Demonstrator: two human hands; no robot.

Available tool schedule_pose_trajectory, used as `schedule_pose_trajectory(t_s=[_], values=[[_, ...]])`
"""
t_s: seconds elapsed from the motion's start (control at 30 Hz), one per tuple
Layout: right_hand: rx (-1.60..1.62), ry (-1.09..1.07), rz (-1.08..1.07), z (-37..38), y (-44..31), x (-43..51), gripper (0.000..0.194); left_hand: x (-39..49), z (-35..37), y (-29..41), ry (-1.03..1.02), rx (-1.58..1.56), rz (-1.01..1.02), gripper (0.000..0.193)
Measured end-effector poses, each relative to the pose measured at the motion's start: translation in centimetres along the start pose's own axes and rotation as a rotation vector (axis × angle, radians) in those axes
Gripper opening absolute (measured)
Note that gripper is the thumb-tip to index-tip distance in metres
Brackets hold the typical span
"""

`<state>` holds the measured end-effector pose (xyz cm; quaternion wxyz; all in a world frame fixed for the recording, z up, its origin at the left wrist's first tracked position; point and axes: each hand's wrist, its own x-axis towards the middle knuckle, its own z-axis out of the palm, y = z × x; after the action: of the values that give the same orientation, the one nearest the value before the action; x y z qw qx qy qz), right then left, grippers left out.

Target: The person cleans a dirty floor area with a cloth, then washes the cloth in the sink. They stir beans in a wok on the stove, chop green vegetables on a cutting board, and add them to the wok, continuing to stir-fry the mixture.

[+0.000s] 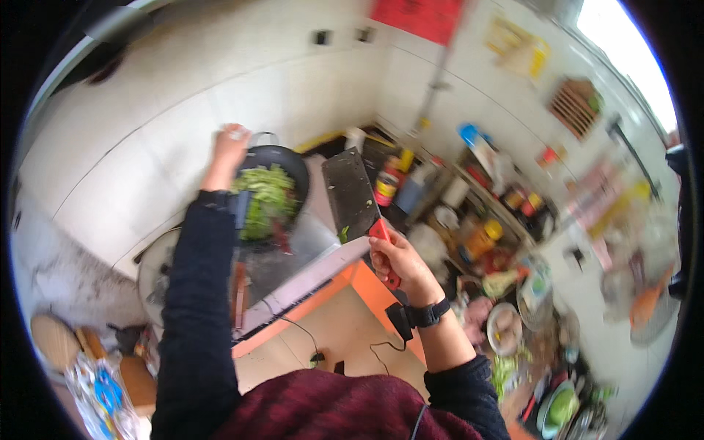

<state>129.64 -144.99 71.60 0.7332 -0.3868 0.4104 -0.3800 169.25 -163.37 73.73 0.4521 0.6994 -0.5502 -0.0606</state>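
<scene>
My right hand (401, 264) grips the red handle (379, 231) of a cleaver. Its broad, dark blade (349, 190) points away from me over the corner of the counter, with green scraps on it. My left hand (228, 148) is raised at the left rim of a black wok (300, 170), close to the tiled wall. Motion blur covers its fingers, and a whitish spot shows there, so I cannot tell whether it holds anything. Chopped green vegetables (264, 198) are heaped in the wok. My left forearm hides part of the wok's near left side.
Bottles with a red and yellow label (388, 181) stand beyond the blade. A crowded shelf (495, 203) runs along the right wall. Bowls, including a white one (504, 329), and cut greens (503, 374) cover the right counter. A thin cable (297, 324) hangs before the orange cabinet edge (360, 286).
</scene>
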Motion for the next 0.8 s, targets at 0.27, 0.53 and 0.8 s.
schedule_pose_trajectory(t_s=[0.27,0.53,0.8], values=[[-0.081,0.643,-0.05,-16.8,10.9,-26.3,0.045,-27.6,-1.0,25.4,-0.448,-0.541,0.542,0.047],[-0.844,1.555,0.09,-31.5,23.4,-50.7,0.04,-54.1,20.2,30.1,-1.46,-0.629,0.517,0.048],[-1.179,1.518,0.386,-46.0,27.0,-54.6,0.039,-70.4,33.7,28.4,-1.435,-0.433,0.724,0.052]])
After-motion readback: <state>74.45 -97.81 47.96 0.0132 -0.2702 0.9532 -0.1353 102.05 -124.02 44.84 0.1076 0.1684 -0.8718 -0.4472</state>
